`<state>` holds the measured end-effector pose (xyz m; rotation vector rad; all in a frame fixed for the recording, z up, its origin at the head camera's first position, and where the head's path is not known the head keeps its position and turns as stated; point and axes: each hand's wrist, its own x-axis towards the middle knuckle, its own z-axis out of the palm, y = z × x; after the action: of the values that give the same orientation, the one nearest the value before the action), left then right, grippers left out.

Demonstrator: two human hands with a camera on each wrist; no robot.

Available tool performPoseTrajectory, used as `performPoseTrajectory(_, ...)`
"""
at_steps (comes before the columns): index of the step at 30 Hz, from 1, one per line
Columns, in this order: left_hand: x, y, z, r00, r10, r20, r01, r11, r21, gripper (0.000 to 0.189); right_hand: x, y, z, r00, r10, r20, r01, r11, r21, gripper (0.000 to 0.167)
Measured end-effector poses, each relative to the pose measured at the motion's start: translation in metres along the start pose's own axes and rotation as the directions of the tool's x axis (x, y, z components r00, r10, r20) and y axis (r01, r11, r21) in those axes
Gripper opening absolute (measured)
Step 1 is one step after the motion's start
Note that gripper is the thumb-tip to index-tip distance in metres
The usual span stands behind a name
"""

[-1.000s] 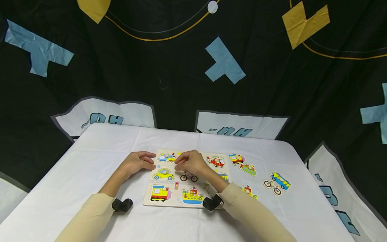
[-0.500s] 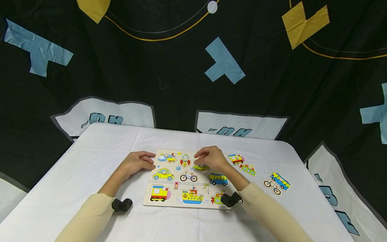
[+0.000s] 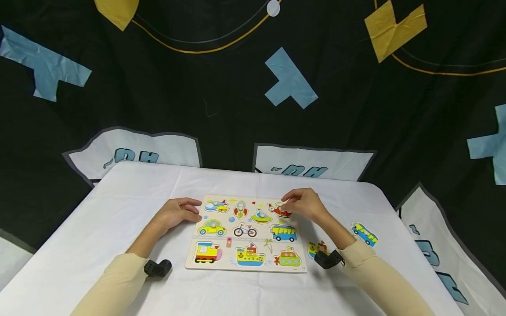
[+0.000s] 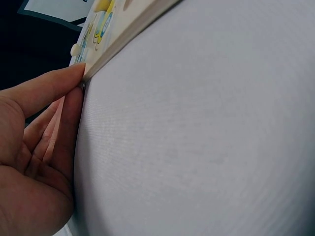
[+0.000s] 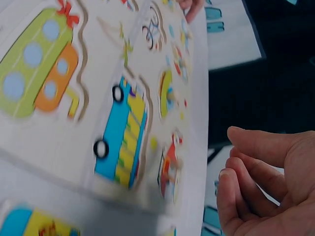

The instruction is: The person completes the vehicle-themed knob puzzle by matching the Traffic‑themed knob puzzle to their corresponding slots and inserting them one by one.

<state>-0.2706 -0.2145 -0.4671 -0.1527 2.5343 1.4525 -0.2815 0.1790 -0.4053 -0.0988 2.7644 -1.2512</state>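
A wooden puzzle board [image 3: 264, 266] with vehicle pictures lies on the white table. My left hand [image 3: 176, 215] is at its left side, and in the left wrist view the fingertips [image 4: 78, 73] touch the board's edge. Over the upper right corner, my right hand [image 3: 306, 202] has its fingers loosely bent beside the red helicopter piece [image 3: 278, 210]. Nothing shows between those fingers in the right wrist view. Knobbed rocket [image 3: 240, 210], flying saucer [image 3: 261, 217], airplane [image 3: 215, 206] and car [image 3: 212, 227] pieces sit in the board. Bicycle, bus, train, boat and submarine pictures show without knobs.
To the right of the board lie a loose bus piece [image 3: 364, 234] and a boat piece [image 3: 317, 248], the latter partly covered by the right wrist camera [image 3: 329, 259]. The right forearm hides the area between. A dark curtain [image 3: 229, 109] hangs behind the table.
My right hand has moved rightward across the board, from above the rocket, past the flying saucer, to the helicopter. Its arm now covers several loose pieces. The left hand stays at the board.
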Motion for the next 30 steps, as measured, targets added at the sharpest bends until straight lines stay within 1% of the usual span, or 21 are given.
performPoseTrajectory(2,-0.001,0.001,-0.001,1.000,-0.005,-0.006,0.005,1.000,-0.010,0.058,-0.002,0.005,-0.008,1.000,0.001,-0.003,-0.001,1.000,0.002,0.029)
performPoseTrajectory(7,-0.001,0.001,-0.002,1.000,0.018,0.000,-0.018,1.000,-0.007,0.058,-0.005,0.018,-0.027,1.000,0.011,-0.004,-0.011,1.000,0.004,0.033)
performPoseTrajectory(13,-0.001,0.000,-0.001,1.000,0.019,0.002,-0.019,1.000,-0.013,0.058,-0.010,0.036,-0.050,0.997,0.079,0.003,-0.079,0.997,0.022,0.034)
performPoseTrajectory(15,-0.002,0.000,-0.001,1.000,0.016,0.001,-0.016,1.000,-0.014,0.058,-0.013,0.044,-0.057,0.996,0.094,0.005,-0.095,0.995,0.016,0.034)
performPoseTrajectory(22,-0.001,0.001,-0.001,1.000,0.025,0.004,-0.025,1.000,-0.004,0.058,-0.031,0.071,-0.082,0.994,0.104,0.020,-0.104,0.995,-0.007,0.040)
performPoseTrajectory(30,0.000,0.000,-0.001,1.000,0.025,0.002,-0.025,1.000,-0.005,0.059,-0.046,0.097,-0.099,0.991,0.128,0.026,-0.127,0.991,-0.029,0.039)
